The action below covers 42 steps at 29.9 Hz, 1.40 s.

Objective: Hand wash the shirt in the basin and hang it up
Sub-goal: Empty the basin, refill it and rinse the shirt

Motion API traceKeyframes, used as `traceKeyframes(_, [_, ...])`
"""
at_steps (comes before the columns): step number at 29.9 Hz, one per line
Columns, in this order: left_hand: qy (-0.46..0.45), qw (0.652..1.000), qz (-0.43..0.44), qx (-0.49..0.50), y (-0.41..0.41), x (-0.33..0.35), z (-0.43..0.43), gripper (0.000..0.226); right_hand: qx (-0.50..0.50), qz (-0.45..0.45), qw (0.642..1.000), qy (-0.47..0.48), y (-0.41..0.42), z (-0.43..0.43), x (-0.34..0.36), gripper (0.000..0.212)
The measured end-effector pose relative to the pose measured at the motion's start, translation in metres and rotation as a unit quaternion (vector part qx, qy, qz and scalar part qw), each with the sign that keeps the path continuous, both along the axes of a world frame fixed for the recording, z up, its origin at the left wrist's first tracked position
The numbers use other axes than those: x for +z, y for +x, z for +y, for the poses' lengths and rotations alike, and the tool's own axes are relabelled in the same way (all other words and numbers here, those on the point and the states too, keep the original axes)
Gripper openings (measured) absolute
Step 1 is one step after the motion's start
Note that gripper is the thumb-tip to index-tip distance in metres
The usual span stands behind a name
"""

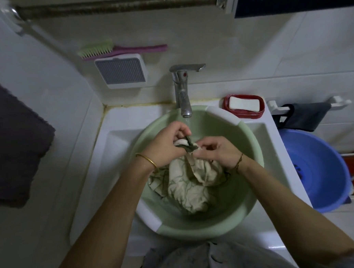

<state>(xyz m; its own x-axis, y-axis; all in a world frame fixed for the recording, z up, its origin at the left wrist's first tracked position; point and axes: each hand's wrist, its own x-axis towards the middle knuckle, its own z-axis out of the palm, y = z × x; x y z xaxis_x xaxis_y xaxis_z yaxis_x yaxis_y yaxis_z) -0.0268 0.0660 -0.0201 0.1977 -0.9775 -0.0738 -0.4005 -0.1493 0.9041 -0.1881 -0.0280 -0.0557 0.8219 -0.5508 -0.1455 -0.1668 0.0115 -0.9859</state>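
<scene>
White sink surface (86, 179) carries the pale green basin (223, 131), set directly under the tap so the flow lands inside it. A blue tub (321, 167) stands well apart at the right and plays no part. The shirt (187, 186), cream cloth with green stitching and a dark green trim, lies bunched inside the basin with its bulk resting on the bottom. Its long axis runs from the near wall of the basin up toward the tap, and the trimmed edge is the raised, far end.

The left hand (164, 146) has its fingers curled tight, pinching that trim. The right hand (220, 152) has its fingers bent round the adjoining cloth just beside it.

Judgement: the two grips sit close together so the trim can be rubbed against itself, and the trim is lifted to meet the thin stream from the tap (182, 92). Washing is in progress; wringing and hanging are not yet done.

A soap bar (244, 104) rests in a red dish (225, 105) on the surface, near the right hand.
</scene>
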Motion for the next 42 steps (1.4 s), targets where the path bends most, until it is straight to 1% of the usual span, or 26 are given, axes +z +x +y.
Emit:
traceKeyframes(1, [0.021,1.000,-0.010,0.001,0.001,-0.002,0.000,0.047,-0.045,-0.036,0.998,0.021,0.000,-0.001,0.000,0.021])
traceKeyframes(3, [0.096,0.995,-0.022,-0.021,0.004,-0.009,0.004,0.040,-0.124,-0.118,0.981,0.091,-0.002,-0.005,0.000,0.021])
traceKeyframes(4, [0.137,0.990,-0.024,-0.039,0.004,-0.013,0.007,0.036,-0.146,-0.147,0.970,0.125,-0.003,-0.009,0.000,0.018])
traceKeyframes(6, [0.184,0.981,-0.023,-0.055,0.002,-0.024,0.013,0.028,-0.151,-0.154,0.965,0.150,-0.005,-0.013,0.000,0.018])
traceKeyframes(8, [0.190,0.979,-0.047,-0.061,0.001,-0.032,0.015,0.018,-0.134,-0.134,0.974,0.127,-0.003,-0.011,-0.001,0.017])
traceKeyframes(9, [0.188,0.977,-0.076,-0.070,0.001,-0.035,0.015,0.013,-0.128,-0.132,0.975,0.122,0.000,-0.009,-0.002,0.016])
traceKeyframes(12, [0.193,0.957,-0.205,-0.073,0.011,-0.042,0.014,0.020,-0.133,-0.133,0.974,0.129,0.005,-0.008,-0.006,0.017])
traceKeyframes(13, [0.197,0.953,-0.220,-0.063,0.015,-0.044,0.014,0.022,-0.139,-0.124,0.975,0.125,0.005,-0.010,-0.007,0.018])
traceKeyframes(16, [0.184,0.962,-0.198,-0.037,0.021,-0.044,0.015,0.024,-0.155,-0.087,0.977,0.122,0.004,-0.015,-0.008,0.013])
traceKeyframes(17, [0.162,0.966,-0.198,-0.027,0.021,-0.041,0.015,0.022,-0.163,-0.077,0.975,0.132,0.005,-0.015,-0.008,0.014])
traceKeyframes(19, [0.102,0.975,-0.196,-0.003,0.020,-0.031,0.013,0.026,-0.161,-0.060,0.974,0.149,0.004,-0.015,-0.009,0.023])
traceKeyframes(20, [0.072,0.978,-0.194,0.010,0.020,-0.025,0.012,0.028,-0.142,-0.046,0.980,0.134,0.003,-0.015,-0.010,0.031])
traceKeyframes(21, [0.045,0.981,-0.188,0.022,0.019,-0.017,0.011,0.030,-0.113,-0.016,0.989,0.092,0.001,-0.014,-0.010,0.041])
traceKeyframes(23, [0.025,0.985,-0.170,0.031,0.019,-0.002,0.010,0.024,-0.042,0.074,0.996,-0.025,-0.002,-0.010,-0.011,0.052])
traceKeyframes(24, [0.041,0.984,-0.172,0.021,0.020,0.004,0.009,0.019,-0.024,0.109,0.990,-0.090,-0.003,-0.008,-0.012,0.050])
traceKeyframes(25, [0.076,0.979,-0.188,-0.002,0.020,0.009,0.009,0.017,-0.024,0.119,0.981,-0.154,-0.002,-0.006,-0.015,0.043])
traceKeyframes(26, [0.128,0.967,-0.216,-0.039,0.021,0.011,0.009,0.019,-0.040,0.105,0.973,-0.204,-0.002,-0.006,-0.018,0.034])
traceKeyframes(27, [0.186,0.949,-0.240,-0.081,0.022,0.011,0.010,0.022,-0.066,0.086,0.967,-0.230,-0.002,-0.006,-0.019,0.027])
traceKeyframes(29, [0.284,0.918,-0.239,-0.143,0.022,0.006,0.014,0.027,-0.109,0.050,0.971,-0.206,-0.004,-0.010,-0.018,0.025])
traceKeyframes(30, [0.313,0.912,-0.215,-0.153,0.021,0.002,0.017,0.028,-0.111,0.037,0.978,-0.175,-0.006,-0.011,-0.016,0.027])
traceKeyframes(32, [0.340,0.914,-0.165,-0.147,0.020,-0.004,0.019,0.027,-0.100,0.023,0.988,-0.115,-0.007,-0.009,-0.013,0.027])
traceKeyframes(33, [0.344,0.913,-0.165,-0.145,0.019,-0.005,0.018,0.029,-0.099,0.019,0.991,-0.084,-0.006,-0.007,-0.012,0.025])
traceKeyframes(36, [0.315,0.904,-0.245,-0.154,0.025,-0.005,0.016,0.036,-0.135,0.011,0.991,0.001,-0.005,-0.004,-0.013,0.017])
traceKeyframes(37, [0.306,0.908,-0.244,-0.148,0.027,-0.005,0.016,0.037,-0.153,0.012,0.988,0.013,-0.005,-0.005,-0.013,0.017])
traceKeyframes(40, [0.268,0.938,-0.186,-0.117,0.029,-0.007,0.015,0.036,-0.221,0.020,0.975,-0.033,-0.008,-0.010,-0.013,0.018])
traceKeyframes(42, [0.238,0.950,-0.174,-0.108,0.029,-0.002,0.013,0.024,-0.271,0.032,0.959,-0.076,-0.012,-0.013,-0.015,0.017])
